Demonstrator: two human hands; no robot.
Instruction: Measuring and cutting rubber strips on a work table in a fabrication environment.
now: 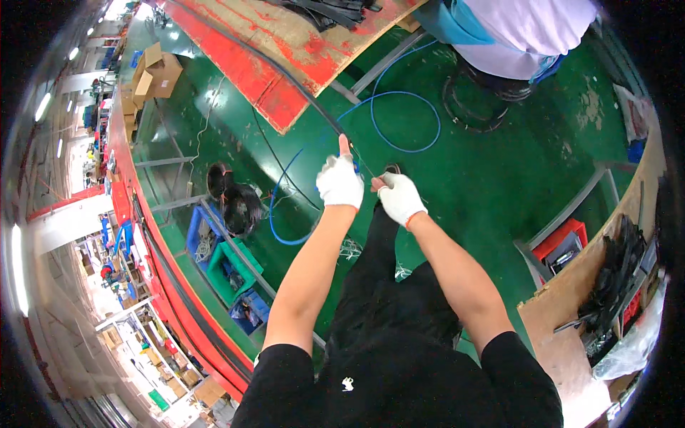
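My left hand (340, 182), in a white glove with a bare fingertip showing, is closed around the end of a long black tube (289, 75). The tube runs up and away over the corner of the red-edged table. Small bits of blue show at the glove's edges, too little to name. To its right, my right hand (401, 199), also gloved with bare fingertips, is closed in a pinch. A thin wire (365, 165) stretches between the two hands. Both hands are in front of my body, above the green floor.
Ahead stands a wooden table (285, 96) with red edges, black strips (321, 11) on top. A blue hose (407, 150) loops on the floor. Coworker's light clothing (521, 36) shows upper right. Crates (235, 267) stand left; a workbench (560, 314) holds black strips at right.
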